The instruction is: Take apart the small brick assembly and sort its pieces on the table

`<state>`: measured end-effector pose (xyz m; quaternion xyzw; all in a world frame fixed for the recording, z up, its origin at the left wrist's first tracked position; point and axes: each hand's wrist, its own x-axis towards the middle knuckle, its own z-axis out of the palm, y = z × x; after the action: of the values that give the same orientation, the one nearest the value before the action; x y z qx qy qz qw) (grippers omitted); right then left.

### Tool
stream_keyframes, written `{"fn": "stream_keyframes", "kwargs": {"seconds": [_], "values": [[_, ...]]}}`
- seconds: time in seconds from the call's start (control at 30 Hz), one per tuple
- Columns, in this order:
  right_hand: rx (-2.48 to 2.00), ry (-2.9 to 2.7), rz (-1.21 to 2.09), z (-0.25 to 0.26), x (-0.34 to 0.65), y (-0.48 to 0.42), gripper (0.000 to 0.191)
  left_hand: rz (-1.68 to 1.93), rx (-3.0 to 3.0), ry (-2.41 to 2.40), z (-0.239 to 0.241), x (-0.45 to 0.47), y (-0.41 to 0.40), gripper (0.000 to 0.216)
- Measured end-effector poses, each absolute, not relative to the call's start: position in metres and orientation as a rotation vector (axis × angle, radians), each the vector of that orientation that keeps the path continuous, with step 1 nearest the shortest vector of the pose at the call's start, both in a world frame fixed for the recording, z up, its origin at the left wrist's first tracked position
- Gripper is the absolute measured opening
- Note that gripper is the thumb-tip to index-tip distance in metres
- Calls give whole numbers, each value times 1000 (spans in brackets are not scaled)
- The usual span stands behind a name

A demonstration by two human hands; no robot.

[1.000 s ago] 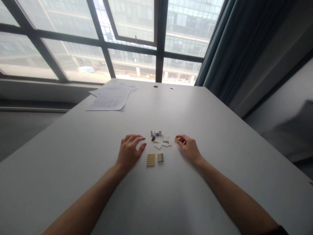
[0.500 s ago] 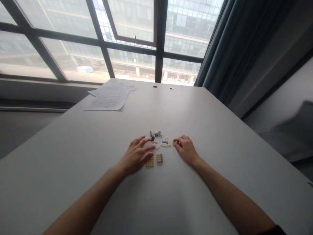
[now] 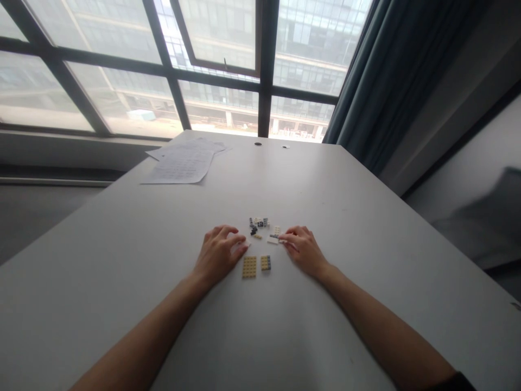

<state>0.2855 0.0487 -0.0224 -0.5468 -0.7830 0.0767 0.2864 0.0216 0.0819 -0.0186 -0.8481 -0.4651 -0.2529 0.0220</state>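
The left grip (image 3: 220, 252), thumb and index finger pinched together, holds a small flat white plastic piece (image 3: 247, 244) above or on the worktop (image 3: 285, 326); which one, I cannot tell. The right grip (image 3: 305, 250) has its fingertips brought near each other, just beside a flat white rectangular plastic piece (image 3: 272, 240); whether it holds something, I cannot tell, because the fingers hide it. Near the left fingertips, on the side toward the person, lies a tan rectangular studded plastic plate (image 3: 249, 267), and between the two grips, also nearer the person, a smaller tan and blue-grey studded plastic block (image 3: 265, 263). Beyond the left fingertips are a small tan plastic piece (image 3: 257, 237) and black plastic pieces (image 3: 253, 231).
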Motion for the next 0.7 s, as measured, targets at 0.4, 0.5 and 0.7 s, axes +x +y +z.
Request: {"fn": "stream_keyframes", "kwargs": {"seconds": [0.4,0.5,0.7], "values": [[-1406,-2166,182,-21,276,46,14,-799,-2515,-1512,-16,23,81,25],[-1363,-2292,167,-17,280,51,31,-776,-2500,-1514,-15,24,80,32],[-1272,-2502,89,-15,285,59,35,-686,-2653,-1405,-18,25,83,20]]}}
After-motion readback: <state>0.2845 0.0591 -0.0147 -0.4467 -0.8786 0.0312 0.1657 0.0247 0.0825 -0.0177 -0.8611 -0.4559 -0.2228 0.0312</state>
